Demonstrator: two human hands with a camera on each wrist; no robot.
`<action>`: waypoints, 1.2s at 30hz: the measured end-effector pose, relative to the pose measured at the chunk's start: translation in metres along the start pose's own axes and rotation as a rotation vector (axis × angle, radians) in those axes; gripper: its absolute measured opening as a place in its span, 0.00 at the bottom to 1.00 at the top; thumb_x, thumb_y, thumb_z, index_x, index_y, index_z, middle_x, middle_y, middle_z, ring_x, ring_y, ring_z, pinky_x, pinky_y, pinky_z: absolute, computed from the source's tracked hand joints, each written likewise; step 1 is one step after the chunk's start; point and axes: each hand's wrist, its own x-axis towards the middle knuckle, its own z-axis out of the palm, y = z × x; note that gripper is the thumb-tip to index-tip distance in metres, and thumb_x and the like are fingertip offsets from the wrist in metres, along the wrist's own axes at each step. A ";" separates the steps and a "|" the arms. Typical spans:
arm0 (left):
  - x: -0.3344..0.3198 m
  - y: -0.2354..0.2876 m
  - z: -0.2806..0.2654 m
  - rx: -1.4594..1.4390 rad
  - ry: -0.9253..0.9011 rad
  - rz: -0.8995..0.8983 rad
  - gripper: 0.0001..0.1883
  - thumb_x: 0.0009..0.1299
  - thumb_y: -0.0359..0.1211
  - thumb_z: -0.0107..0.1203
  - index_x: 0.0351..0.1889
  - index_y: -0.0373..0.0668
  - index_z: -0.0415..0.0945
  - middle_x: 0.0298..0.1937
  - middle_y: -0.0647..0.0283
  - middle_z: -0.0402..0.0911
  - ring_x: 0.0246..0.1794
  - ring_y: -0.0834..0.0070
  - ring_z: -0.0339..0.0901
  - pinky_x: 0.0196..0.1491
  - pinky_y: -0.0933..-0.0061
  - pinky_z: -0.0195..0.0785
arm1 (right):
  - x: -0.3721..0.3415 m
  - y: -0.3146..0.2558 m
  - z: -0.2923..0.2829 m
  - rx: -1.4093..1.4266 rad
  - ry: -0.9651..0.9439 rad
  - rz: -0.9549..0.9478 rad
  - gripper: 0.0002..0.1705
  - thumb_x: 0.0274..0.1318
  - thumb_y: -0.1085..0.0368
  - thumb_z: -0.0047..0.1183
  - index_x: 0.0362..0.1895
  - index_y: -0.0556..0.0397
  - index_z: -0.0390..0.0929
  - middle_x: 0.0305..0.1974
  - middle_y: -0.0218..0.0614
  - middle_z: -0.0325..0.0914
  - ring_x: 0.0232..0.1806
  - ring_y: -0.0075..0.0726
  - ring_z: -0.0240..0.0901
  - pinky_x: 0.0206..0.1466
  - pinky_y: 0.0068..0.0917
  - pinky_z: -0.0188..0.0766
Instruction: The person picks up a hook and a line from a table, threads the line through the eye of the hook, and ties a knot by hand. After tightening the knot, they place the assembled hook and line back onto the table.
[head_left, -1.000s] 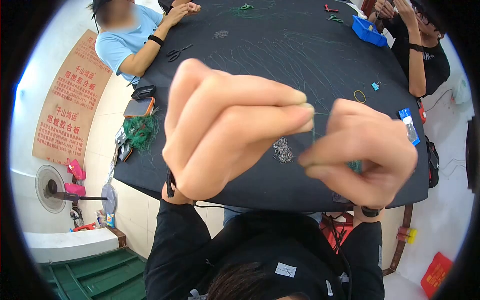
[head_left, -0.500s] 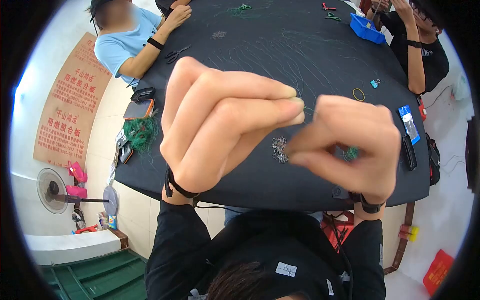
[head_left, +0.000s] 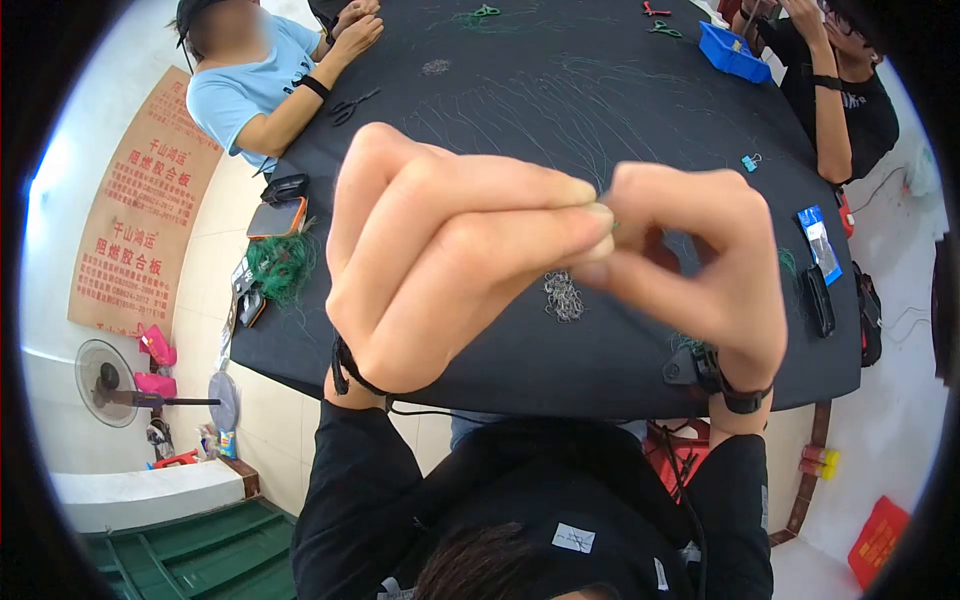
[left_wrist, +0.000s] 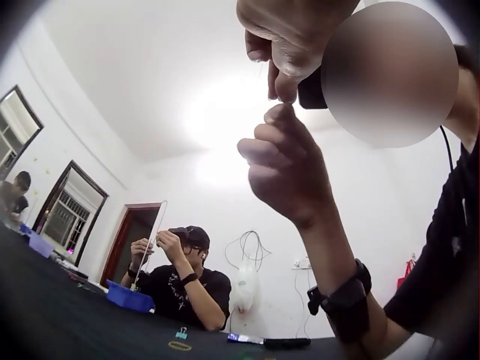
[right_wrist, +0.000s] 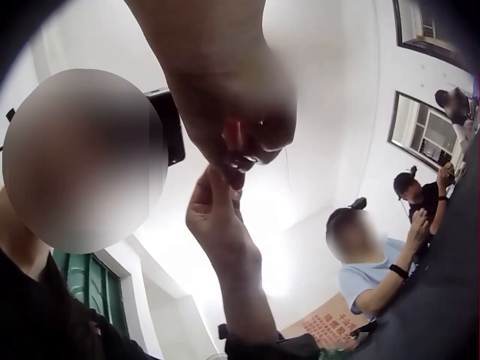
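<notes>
My left hand [head_left: 470, 250] is raised over the table, its thumb and fingertips pinching a thin green fishing line [head_left: 615, 227], of which only a short bit shows. Close against those fingertips, my right hand [head_left: 705, 255] is bent with thumb and index drawn together on the line; its fingertips are blurred and partly hidden behind the left ones. In the left wrist view the tips of the right hand [left_wrist: 289, 169] meet the left hand [left_wrist: 296, 37]. Below them on the table lies a small pile of metal fish hooks [head_left: 563, 297].
Many lines [head_left: 540, 115] are spread across the black table [head_left: 480, 370]. A green line tangle [head_left: 280, 262] lies at the left edge, black scissors [head_left: 354, 106] beyond it. At right are a blue packet [head_left: 818, 245], a black case [head_left: 818, 300] and a binder clip [head_left: 751, 162]. Other people sit across.
My right hand has moved up and to the left, closing in on the left hand's fingertips. The left hand has stayed nearly in place, still pinching.
</notes>
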 end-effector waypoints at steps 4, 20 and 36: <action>0.000 -0.002 0.004 -0.021 0.006 0.010 0.12 0.47 0.26 0.66 0.30 0.41 0.78 0.32 0.61 0.81 0.25 0.76 0.69 0.26 0.78 0.59 | -0.006 -0.017 -0.010 0.017 -0.006 -0.280 0.04 0.39 0.75 0.58 0.24 0.58 0.76 0.17 0.34 0.73 0.15 0.24 0.58 0.21 0.19 0.52; -0.004 0.002 0.000 0.039 0.015 0.041 0.11 0.54 0.25 0.64 0.33 0.38 0.75 0.32 0.57 0.80 0.24 0.77 0.71 0.27 0.82 0.58 | 0.008 0.031 0.031 0.509 0.123 0.069 0.07 0.53 0.64 0.57 0.29 0.53 0.77 0.21 0.18 0.69 0.24 0.06 0.60 0.23 0.09 0.51; 0.000 -0.009 -0.007 -0.558 0.312 -0.560 0.12 0.70 0.36 0.45 0.34 0.34 0.67 0.41 0.55 0.68 0.39 0.73 0.60 0.45 0.73 0.56 | 0.013 0.054 0.029 0.876 -0.231 0.010 0.18 0.63 0.55 0.46 0.37 0.57 0.76 0.13 0.21 0.59 0.15 0.14 0.49 0.19 0.15 0.49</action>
